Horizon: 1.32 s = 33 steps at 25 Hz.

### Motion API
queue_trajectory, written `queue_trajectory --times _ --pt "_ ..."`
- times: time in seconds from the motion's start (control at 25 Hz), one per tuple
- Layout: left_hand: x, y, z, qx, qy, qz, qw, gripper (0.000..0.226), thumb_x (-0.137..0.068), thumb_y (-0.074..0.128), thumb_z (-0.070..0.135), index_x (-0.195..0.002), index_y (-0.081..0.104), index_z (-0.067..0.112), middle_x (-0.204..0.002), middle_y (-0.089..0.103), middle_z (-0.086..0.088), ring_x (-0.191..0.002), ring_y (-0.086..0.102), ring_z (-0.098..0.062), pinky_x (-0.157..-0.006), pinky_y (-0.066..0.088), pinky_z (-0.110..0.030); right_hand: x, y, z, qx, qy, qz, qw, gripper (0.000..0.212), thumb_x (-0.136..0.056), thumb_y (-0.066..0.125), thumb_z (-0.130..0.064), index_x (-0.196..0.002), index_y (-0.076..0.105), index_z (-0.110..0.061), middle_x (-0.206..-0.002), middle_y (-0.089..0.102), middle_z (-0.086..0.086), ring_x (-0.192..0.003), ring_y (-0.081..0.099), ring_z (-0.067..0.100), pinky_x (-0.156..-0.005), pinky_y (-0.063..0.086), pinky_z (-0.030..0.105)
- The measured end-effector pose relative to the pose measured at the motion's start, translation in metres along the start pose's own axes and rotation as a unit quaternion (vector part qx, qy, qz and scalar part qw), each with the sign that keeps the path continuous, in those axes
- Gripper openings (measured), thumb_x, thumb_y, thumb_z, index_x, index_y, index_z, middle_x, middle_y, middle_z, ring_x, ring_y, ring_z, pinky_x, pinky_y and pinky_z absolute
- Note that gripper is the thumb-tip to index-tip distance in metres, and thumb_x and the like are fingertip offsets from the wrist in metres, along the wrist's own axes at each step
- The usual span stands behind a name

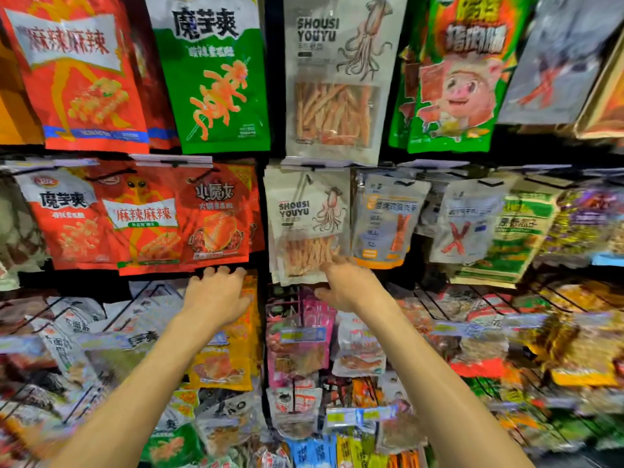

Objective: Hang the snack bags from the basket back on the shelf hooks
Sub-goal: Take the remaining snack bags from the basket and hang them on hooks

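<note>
Both hands are reaching up to the middle row of the shelf, and neither is carrying a loose bag; the basket is not showing in this view. The right hand (347,285) is lying nearer the squid bag (304,211), with its fingers (332,263) stretched out and loosely spread against the bag's lower right corner and the thumb sticking out to the left below the bottom edge. The bag is hanging upright at the front of a small stack, its long axis running straight up from the fingers to the hook (314,168) at its top edge, so the hanging hole is sitting well above the hand.

The left hand (216,295) is resting at the bottom edge of the red bag (216,214) in the neighbouring column. Its fingers (223,270) are bending at the knuckles with the tips hidden, so I cannot tell whether they are gripping that edge or only touching it.

Judging from this, the right hand is probably steadying or straightening the squid bag; any further seating would mean working upward along the bag toward the hook.
</note>
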<state>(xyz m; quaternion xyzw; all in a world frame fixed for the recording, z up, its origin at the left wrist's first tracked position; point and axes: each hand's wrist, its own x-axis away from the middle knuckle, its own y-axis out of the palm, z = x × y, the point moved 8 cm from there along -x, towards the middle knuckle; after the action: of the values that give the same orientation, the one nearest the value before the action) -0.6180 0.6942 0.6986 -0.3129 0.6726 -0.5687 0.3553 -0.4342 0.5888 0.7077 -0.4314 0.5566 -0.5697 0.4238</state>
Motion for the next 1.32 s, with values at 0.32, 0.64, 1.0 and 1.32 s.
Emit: queue_trajectory --times 0.32,0.64,1.0,1.32 --pt "-0.009 -0.012 0.028 0.037 -0.006 0.032 0.999 0.058 -0.098 0.043 0.052 -0.146 0.035 0.021 -0.138 0.051 -0.009 -0.13 0.043 -0.032 -0.1 0.04 -0.046 -0.011 -0.017 0.029 -0.016 0.022 0.087 0.996 0.052 -0.098 0.051 -0.039 -0.139 0.044 -0.008 -0.142 0.043 0.018 -0.132 0.038 0.038 -0.099 0.044 0.048" --pt "-0.072 0.015 0.019 0.383 -0.028 0.061 0.921 0.08 -0.093 0.047 0.062 -0.154 0.023 0.017 -0.158 0.032 -0.004 -0.144 0.032 -0.025 -0.112 0.034 -0.041 -0.055 -0.007 0.049 -0.417 0.095 0.134 0.894 0.076 -0.096 0.059 -0.036 -0.154 0.019 -0.008 -0.16 0.024 0.009 -0.147 0.023 0.028 -0.115 0.028 0.041" --pt "-0.124 0.033 0.039 0.61 -0.027 0.054 0.79 0.105 -0.081 0.073 0.05 -0.157 0.003 0.031 -0.162 0.017 0.004 -0.147 0.023 -0.018 -0.116 0.025 -0.036 -0.061 -0.006 0.07 -0.505 0.078 0.214 0.832 0.062 -0.1 0.055 -0.033 -0.143 0.037 0.008 -0.117 0.063 0.03 -0.115 0.056 0.044 -0.09 0.049 0.041" --pt "-0.137 0.033 0.037 0.7 -0.011 0.075 0.71 0.096 -0.08 0.072 0.052 -0.155 0.017 0.028 -0.154 0.03 0.015 -0.135 0.032 0.001 -0.116 0.025 -0.033 -0.102 0.014 0.086 -0.579 0.063 0.202 0.787 0.046 -0.096 0.06 -0.039 -0.137 0.043 -0.027 -0.116 0.061 -0.02 -0.097 0.055 -0.015 -0.072 0.04 -0.003"
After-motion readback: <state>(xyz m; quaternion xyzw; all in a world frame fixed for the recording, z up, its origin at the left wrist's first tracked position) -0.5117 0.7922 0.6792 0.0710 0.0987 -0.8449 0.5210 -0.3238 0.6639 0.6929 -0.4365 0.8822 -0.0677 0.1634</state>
